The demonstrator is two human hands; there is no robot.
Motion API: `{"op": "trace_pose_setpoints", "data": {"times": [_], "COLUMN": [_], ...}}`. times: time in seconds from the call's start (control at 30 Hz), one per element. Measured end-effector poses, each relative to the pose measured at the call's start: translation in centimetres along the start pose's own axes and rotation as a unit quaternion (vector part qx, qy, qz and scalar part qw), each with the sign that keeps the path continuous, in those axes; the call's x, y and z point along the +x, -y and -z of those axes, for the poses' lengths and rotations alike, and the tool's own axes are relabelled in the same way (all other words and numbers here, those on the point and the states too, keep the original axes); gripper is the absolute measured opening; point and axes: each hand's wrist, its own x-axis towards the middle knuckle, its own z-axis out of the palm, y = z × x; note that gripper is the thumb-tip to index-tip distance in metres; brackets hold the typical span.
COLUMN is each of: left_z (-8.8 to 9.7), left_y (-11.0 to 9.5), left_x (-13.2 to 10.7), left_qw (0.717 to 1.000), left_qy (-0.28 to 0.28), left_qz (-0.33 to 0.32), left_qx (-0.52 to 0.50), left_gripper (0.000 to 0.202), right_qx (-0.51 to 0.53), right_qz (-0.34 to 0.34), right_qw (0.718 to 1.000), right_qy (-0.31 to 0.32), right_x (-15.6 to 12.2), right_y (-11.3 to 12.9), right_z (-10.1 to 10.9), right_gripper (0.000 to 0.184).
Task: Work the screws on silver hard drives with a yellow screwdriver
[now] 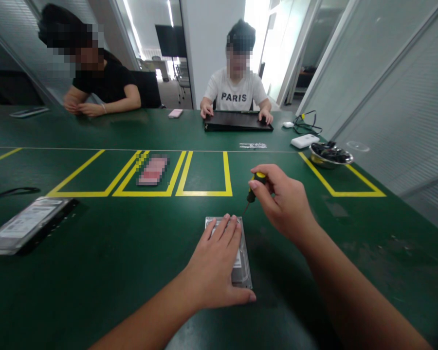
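A silver hard drive (245, 272) with a white label lies on the green table before me. My left hand (217, 265) rests flat across its top, fingers stretched out and thumb spread by the near edge, hiding most of the label. A small black-and-yellow screwdriver (257, 182) is gripped in the closed fingers of my right hand (286, 201). Its thin shaft points down beside the far right corner of the drive; whether the tip touches anything, I cannot tell.
Another hard drive (29, 221) lies to the left. Yellow tape (204, 193) outlines areas beyond my hands. At the right stands a metal bowl (330, 158) of dark pieces, near a white case (304, 141). Across the table, one person handles a black tray-like object (239, 124); another person (102, 90) sits left.
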Motion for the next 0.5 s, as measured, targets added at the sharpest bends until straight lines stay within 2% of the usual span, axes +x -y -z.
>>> {"op": "trace_pose_setpoints", "data": {"times": [0.5], "left_z": [0.09], "left_y": [-0.01], "left_x": [-0.04], "left_qw": [1.000], "left_qy": [-0.003], "left_qz": [0.001], "left_qx": [-0.003], "left_gripper": [0.124], "right_qx": [-0.003], "right_qz": [-0.002], "right_qw": [1.000], "right_qy": [0.019], "right_x": [-0.14], "right_y": [-0.52], "right_z": [-0.66], "right_gripper": [0.023]}}
